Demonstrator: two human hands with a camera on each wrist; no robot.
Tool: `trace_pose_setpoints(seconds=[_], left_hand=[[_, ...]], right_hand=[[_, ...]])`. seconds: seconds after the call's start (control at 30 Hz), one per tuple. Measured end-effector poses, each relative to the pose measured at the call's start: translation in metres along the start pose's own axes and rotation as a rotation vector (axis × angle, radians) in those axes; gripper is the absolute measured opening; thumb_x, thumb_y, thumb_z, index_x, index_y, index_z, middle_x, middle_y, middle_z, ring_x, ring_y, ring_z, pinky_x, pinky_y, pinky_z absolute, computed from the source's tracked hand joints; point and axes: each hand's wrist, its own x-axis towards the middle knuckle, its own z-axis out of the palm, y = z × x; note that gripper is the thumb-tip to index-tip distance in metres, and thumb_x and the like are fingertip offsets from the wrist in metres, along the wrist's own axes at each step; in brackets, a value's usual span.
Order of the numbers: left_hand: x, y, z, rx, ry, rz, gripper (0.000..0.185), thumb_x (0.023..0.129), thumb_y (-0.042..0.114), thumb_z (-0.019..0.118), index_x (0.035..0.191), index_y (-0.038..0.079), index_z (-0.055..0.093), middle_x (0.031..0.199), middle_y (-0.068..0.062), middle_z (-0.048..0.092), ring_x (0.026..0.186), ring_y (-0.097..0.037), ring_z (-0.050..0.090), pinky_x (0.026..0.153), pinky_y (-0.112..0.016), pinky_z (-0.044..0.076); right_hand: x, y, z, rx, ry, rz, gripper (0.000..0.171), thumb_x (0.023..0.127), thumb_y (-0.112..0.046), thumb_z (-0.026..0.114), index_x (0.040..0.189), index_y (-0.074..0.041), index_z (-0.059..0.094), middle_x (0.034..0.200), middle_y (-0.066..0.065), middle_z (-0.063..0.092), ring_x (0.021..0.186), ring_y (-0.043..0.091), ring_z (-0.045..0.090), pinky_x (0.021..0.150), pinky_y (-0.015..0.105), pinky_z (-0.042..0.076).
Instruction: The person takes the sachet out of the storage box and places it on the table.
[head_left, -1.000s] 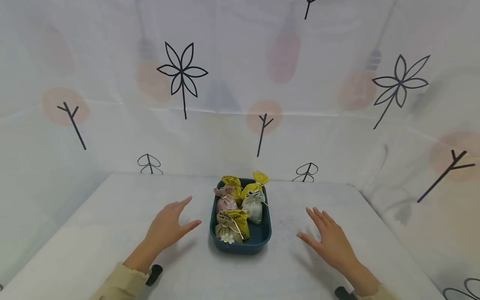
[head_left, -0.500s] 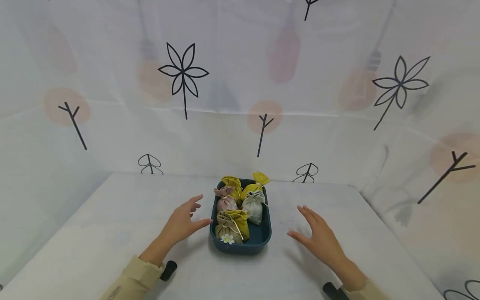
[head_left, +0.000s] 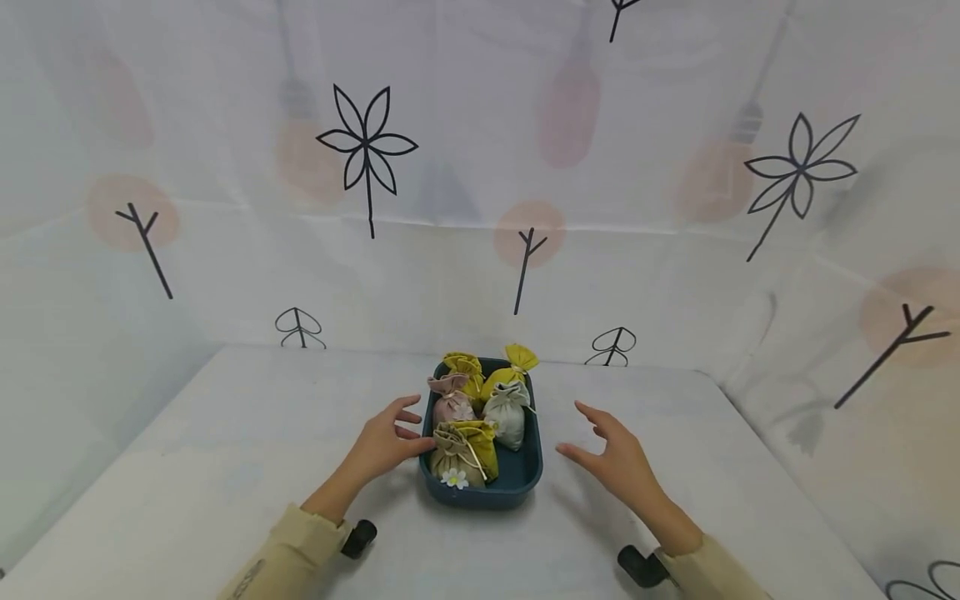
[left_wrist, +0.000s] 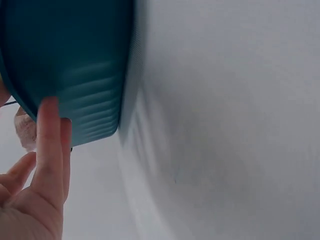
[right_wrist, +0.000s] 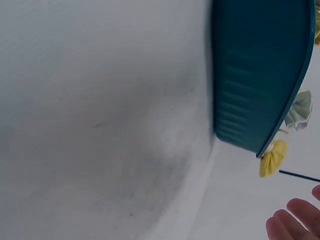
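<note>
A dark teal plastic bin (head_left: 519, 483) stands on the table holding several small drawstring pouches. Among them are a tan pouch (head_left: 450, 460) with a white daisy, a pink pouch (head_left: 452, 407), a pale grey-green pouch (head_left: 508, 419) and a yellow pouch (head_left: 519, 360) at the back right. My left hand (head_left: 384, 446) is at the bin's left side, its thumb over the rim near the tan pouch. In the left wrist view its fingers (left_wrist: 49, 150) extend along the outer wall; contact is hard to tell. My right hand (head_left: 621, 467) hovers right of the bin, apart from it, thumb and fingers spread.
The bin stands on a white tabletop (head_left: 225, 467). A white cloth backdrop (head_left: 450, 275) printed with plants and pale shapes rises behind and along both sides. Black wrist devices (head_left: 358, 539) sit at both cuffs.
Both hands have moved inward toward the bin, the left from well beside it to its rim, the right leftward but still apart. The bin and pouches have not moved.
</note>
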Motion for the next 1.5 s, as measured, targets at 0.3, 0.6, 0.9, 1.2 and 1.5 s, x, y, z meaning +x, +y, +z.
trace_pose_setpoints(seconds=[0.3,0.6,0.9,1.2,1.5], left_hand=[[0.002,0.005,0.002,-0.225,-0.046,-0.103,0.072,0.075,0.012,0.079,0.137,0.005,0.043,0.110,-0.013,0.057,0.086,-0.020,0.062,0.065,-0.033,0.055],[0.004,0.003,0.002,-0.323,-0.063,-0.145,0.065,0.076,0.012,0.078,0.134,0.005,0.048,0.111,-0.015,0.056,0.084,-0.019,0.063,0.068,-0.034,0.055],[0.003,0.002,0.003,-0.345,-0.060,-0.155,0.063,0.076,0.010,0.077,0.133,0.007,0.050,0.111,-0.014,0.056,0.083,-0.019,0.063,0.068,-0.034,0.055],[0.002,0.002,0.004,-0.352,-0.061,-0.154,0.063,0.077,0.010,0.077,0.133,0.006,0.049,0.110,-0.013,0.056,0.086,-0.020,0.062,0.068,-0.034,0.055],[0.003,0.000,0.005,-0.388,-0.061,-0.165,0.063,0.076,0.009,0.077,0.133,0.006,0.050,0.112,-0.015,0.055,0.084,-0.020,0.063,0.070,-0.035,0.055]], right_hand=[[0.017,-0.012,-0.001,0.139,-0.077,0.097,0.076,0.077,-0.040,0.075,0.136,-0.003,0.045,0.133,0.020,0.049,0.115,0.038,0.051,0.089,0.045,0.046],[0.036,-0.017,-0.002,0.262,-0.105,0.122,0.068,0.079,-0.036,0.074,0.133,-0.003,0.049,0.128,0.019,0.053,0.113,0.035,0.053,0.089,0.042,0.047],[0.052,-0.024,0.002,0.343,-0.166,0.175,0.060,0.083,-0.033,0.071,0.132,-0.006,0.051,0.128,0.016,0.054,0.116,0.031,0.051,0.091,0.049,0.044],[0.068,-0.032,0.006,0.356,-0.217,0.238,0.054,0.084,-0.026,0.071,0.129,-0.003,0.054,0.127,0.015,0.055,0.114,0.032,0.052,0.095,0.054,0.039],[0.081,-0.041,0.014,0.386,-0.282,0.235,0.044,0.083,-0.017,0.071,0.122,0.001,0.059,0.122,0.018,0.057,0.114,0.033,0.052,0.096,0.051,0.039]])
